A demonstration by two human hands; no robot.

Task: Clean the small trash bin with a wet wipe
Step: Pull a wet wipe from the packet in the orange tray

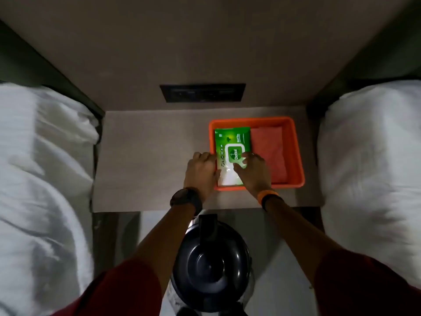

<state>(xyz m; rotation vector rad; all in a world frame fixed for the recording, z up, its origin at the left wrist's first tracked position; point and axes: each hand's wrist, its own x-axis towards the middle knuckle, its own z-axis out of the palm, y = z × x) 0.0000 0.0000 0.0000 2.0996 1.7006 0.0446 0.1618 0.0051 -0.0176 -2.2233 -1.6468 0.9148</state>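
A green wet wipe pack (232,142) lies in the left half of an orange tray (296,147) on the nightstand. My left hand (201,171) rests on the pack's left edge and steadies it. My right hand (251,171) has its fingertips on the pack's white flap lid. The small dark trash bin (211,263) with a round domed lid stands on the floor below the nightstand, between my forearms.
A folded pink cloth (270,149) fills the tray's right half. The nightstand top (148,160) stretches left of the tray. White bedding lies at both sides, with one bed (41,179) left and another bed (373,167) right. A dark socket panel (202,92) sits on the wall behind.
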